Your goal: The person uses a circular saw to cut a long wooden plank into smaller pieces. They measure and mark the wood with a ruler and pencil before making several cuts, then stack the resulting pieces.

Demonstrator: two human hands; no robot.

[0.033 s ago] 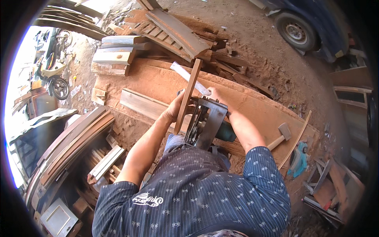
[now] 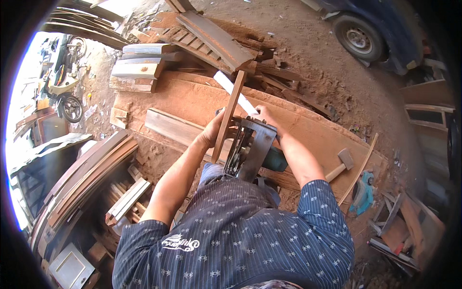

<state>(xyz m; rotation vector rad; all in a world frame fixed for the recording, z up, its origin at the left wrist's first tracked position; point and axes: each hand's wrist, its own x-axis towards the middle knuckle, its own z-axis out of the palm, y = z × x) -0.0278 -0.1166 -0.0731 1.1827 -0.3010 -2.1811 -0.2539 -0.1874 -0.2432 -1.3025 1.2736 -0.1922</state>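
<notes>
Thin wooden strip (image 2: 230,113) gripped by left hand (image 2: 211,132); circular saw (image 2: 250,147) clasped by right hand (image 2: 264,114); cut judged underway, unfinished.

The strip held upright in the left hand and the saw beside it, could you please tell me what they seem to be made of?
The strip looks like bare reddish-brown wood, unpainted and matte. The saw seems dark metal at its flat base, with a teal body that is probably plastic. The left hand grips the strip.
</notes>
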